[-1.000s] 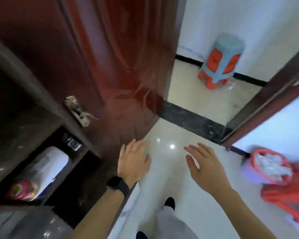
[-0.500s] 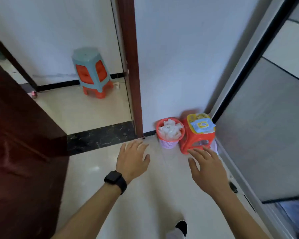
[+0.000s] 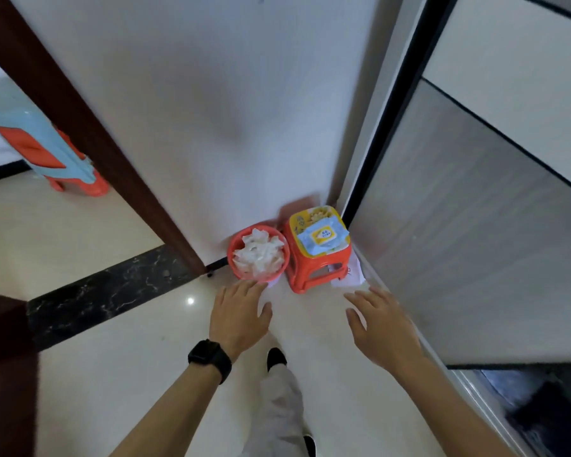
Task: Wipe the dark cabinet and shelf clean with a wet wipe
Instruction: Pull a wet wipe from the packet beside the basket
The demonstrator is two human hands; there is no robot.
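Note:
A blue and yellow pack of wet wipes (image 3: 322, 238) lies on a small red stool (image 3: 314, 268) in the corner by the white wall. Left of the stool stands a red bin (image 3: 236, 249) full of crumpled white wipes (image 3: 259, 255). My left hand (image 3: 239, 316), with a black watch on the wrist, hovers open just below the bin. My right hand (image 3: 381, 324) is open too, spread below and right of the stool. Neither hand holds anything. The dark cabinet and shelf are out of view.
A dark wooden door frame (image 3: 89, 133) runs diagonally at left, with a blue and orange stool (image 3: 43, 150) beyond it. A frosted sliding panel (image 3: 475, 225) fills the right side. A black marble threshold (image 3: 106, 291) crosses the glossy floor. My leg and shoe (image 3: 277, 357) are below the hands.
The view has swung right, away from the dark cabinet and wooden door, to the corner. The bin and stool are now closer and both open hands reach toward them.

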